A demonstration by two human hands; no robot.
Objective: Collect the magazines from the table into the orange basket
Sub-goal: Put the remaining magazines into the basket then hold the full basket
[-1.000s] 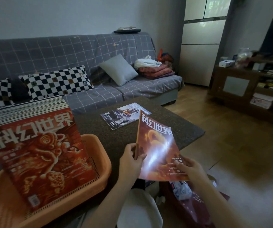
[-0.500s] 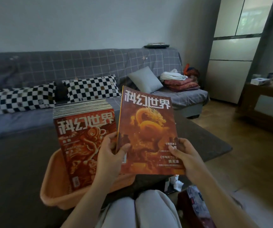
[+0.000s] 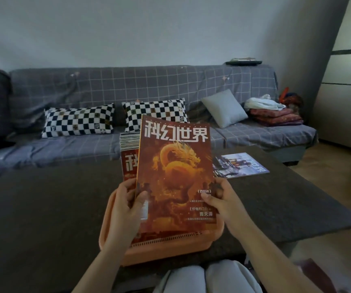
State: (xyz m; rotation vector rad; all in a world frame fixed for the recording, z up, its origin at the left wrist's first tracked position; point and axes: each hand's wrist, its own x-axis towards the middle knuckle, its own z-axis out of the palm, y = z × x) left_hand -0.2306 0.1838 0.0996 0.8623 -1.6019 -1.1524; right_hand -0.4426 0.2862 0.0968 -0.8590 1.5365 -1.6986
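Off to the far left of the left hand (image 3: 126, 205) there is only the dark table (image 3: 43, 208), running wide toward the sofa (image 3: 107, 87). The left hand itself grips the left edge of an orange dragon magazine (image 3: 176, 166), thumb laid across the front cover and fingers curled round behind the spine. Just behind that hand, and half hidden by the held cover, a stack of magazines (image 3: 129, 153) stands upright on its edge in the orange basket (image 3: 111, 235), the front one red with white lettering showing beside the left thumb.

Between the two hands the dragon magazine stands nearly upright, tilted a little back, its bottom edge down at the basket's near rim; whether it touches the basket floor I cannot tell. The basket sits on the table right under both wrists, close to the table's near edge, above the person's pale-trousered knees (image 3: 208, 278).

The right hand (image 3: 221, 201) holds the magazine's lower right edge, thumb pressed on the cover and fingers wrapped behind. Beyond the right hand, further out on the table and to its right, one blue-toned magazine (image 3: 241, 166) lies flat, well apart from the basket.

Far past both hands, the sofa carries two checkered pillows (image 3: 79, 120), a plain grey cushion (image 3: 224, 107) and, furthest right, a pile of folded cloth (image 3: 274, 113).
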